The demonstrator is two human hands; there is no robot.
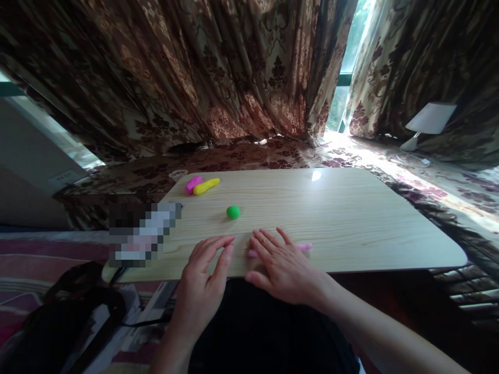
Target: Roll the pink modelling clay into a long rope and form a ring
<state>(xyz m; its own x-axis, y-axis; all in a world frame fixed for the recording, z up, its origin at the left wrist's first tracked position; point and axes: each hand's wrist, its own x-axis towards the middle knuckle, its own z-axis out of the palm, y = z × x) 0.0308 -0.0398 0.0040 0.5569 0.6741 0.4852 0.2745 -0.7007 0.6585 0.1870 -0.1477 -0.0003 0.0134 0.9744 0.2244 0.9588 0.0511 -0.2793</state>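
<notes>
Smooth, slender pink roll (304,247) lies left-to-right on the wood-grained bench (351,218). Right hand (278,266) partly covers it, fingers flat, ungripping; left hand (206,267) beside, fingers curved, unclenched.

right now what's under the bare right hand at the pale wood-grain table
Under the bare right hand lies a thin light-pink clay-like roll; its two ends show on either side of the hand. Its middle is covered, so its shape there cannot be seen.
</notes>
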